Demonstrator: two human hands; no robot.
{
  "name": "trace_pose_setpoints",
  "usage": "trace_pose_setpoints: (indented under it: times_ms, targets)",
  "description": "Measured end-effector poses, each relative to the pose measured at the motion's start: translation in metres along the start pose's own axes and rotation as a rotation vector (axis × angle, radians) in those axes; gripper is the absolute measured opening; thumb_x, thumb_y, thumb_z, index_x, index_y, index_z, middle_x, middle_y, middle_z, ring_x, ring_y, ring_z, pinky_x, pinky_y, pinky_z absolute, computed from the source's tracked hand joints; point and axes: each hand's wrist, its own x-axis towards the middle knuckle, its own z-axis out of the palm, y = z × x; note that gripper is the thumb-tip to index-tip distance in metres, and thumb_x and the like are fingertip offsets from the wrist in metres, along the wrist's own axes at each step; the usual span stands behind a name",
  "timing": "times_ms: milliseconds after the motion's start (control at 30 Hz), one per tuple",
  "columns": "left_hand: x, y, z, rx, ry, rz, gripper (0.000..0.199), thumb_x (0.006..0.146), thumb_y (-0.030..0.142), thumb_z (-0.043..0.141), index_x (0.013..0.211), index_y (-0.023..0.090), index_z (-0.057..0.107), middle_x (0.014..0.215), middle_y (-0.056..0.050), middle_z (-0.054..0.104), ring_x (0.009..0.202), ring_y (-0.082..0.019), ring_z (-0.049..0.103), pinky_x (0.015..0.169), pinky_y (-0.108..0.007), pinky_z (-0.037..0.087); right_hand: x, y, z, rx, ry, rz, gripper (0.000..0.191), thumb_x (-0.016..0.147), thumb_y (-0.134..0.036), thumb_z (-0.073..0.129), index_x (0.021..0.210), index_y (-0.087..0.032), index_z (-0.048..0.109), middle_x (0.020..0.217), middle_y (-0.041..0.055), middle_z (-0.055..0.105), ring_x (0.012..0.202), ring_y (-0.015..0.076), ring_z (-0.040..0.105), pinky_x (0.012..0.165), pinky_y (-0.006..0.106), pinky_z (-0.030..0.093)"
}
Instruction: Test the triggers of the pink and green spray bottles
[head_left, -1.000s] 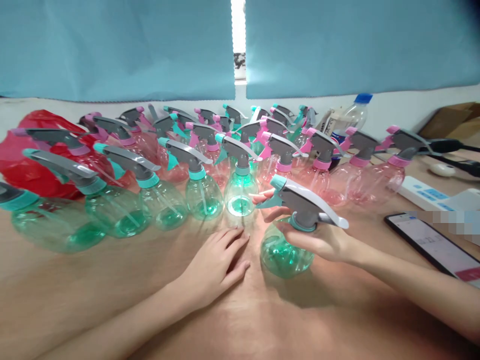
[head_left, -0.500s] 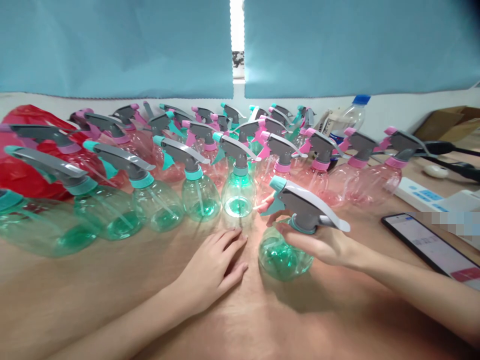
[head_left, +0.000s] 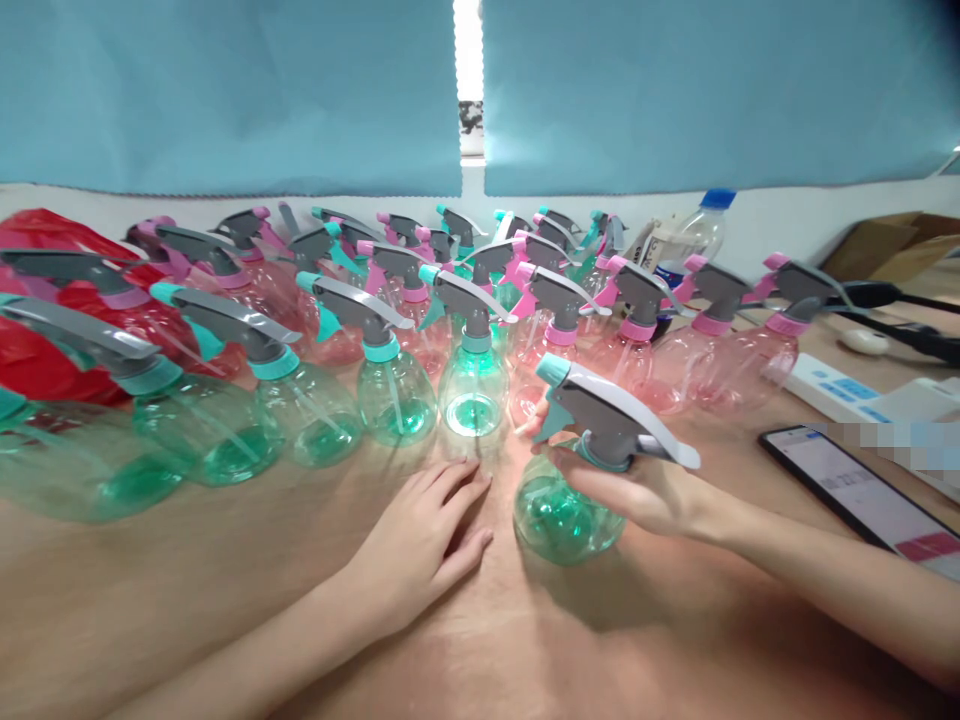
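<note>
My right hand (head_left: 637, 485) is closed round the neck of a green spray bottle (head_left: 568, 515), below its grey and teal spray head. That bottle stands upright near the middle of the wooden table (head_left: 480, 640). My left hand (head_left: 427, 535) lies flat on the tabletop to the left of it, fingers out and holding nothing. Just beyond my left fingertips stand another green spray bottle (head_left: 475, 390) and, left of that, one more green spray bottle (head_left: 395, 395).
Several pink spray bottles (head_left: 634, 355) stand behind and to the right. A red plastic bag (head_left: 45, 340) is at the left. On the right are a phone (head_left: 862, 490), a white power strip (head_left: 840, 390), an earbud case (head_left: 864, 342), a blue-capped bottle (head_left: 705, 235) and a cardboard box (head_left: 889, 245).
The view has shifted a little, so the bottles at the left sit slightly farther left in the picture. Both hands keep the same pose.
</note>
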Motion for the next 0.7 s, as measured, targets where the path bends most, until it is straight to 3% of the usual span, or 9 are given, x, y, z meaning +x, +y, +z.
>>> trace_pose_setpoints:
  times_ms: [167,467,600,700]
  targets:
    - [-0.001,-0.001,0.002,-0.002,0.019,0.003,0.040,0.093,0.033,0.049,0.129,0.014,0.052,0.133,-0.015,0.053,0.123,-0.030,0.047,0.102,-0.046,0.040,0.001,0.000,0.003,0.121,-0.039,-0.011,0.042,0.071,-0.013,0.047,0.110,-0.023,0.060,0.085,0.0045,0.070,0.069,0.0183,0.068,0.054,0.026,0.058]
    - [-0.002,-0.003,0.005,-0.001,0.020,0.009,0.042,0.095,0.035,0.047,0.132,0.016,0.049,0.135,-0.014,0.051,0.125,-0.030,0.045,0.102,-0.048,0.039,-0.004,0.005,0.002,0.124,-0.052,0.012,0.054,0.075,-0.011,0.051,0.127,-0.026,0.053,0.102,0.0078,0.071,0.080,0.0245,0.071,0.051,0.029,0.056]
    - [-0.002,-0.004,0.006,-0.011,0.040,0.015,0.042,0.094,0.035,0.047,0.132,0.017,0.049,0.136,-0.013,0.051,0.124,-0.030,0.046,0.102,-0.048,0.039,-0.004,0.007,0.002,0.140,-0.054,0.007,0.051,0.077,-0.011,0.053,0.126,-0.025,0.054,0.104,0.0069,0.071,0.073,0.0220,0.070,0.059,0.034,0.059]
    - [-0.002,-0.005,0.007,-0.006,0.041,0.019,0.042,0.094,0.035,0.047,0.133,0.018,0.048,0.136,-0.013,0.051,0.124,-0.030,0.046,0.102,-0.048,0.039,-0.005,0.010,0.001,0.141,-0.065,-0.025,0.036,0.078,-0.009,0.053,0.109,-0.023,0.063,0.106,0.0061,0.071,0.080,0.0215,0.070,0.073,0.037,0.058]
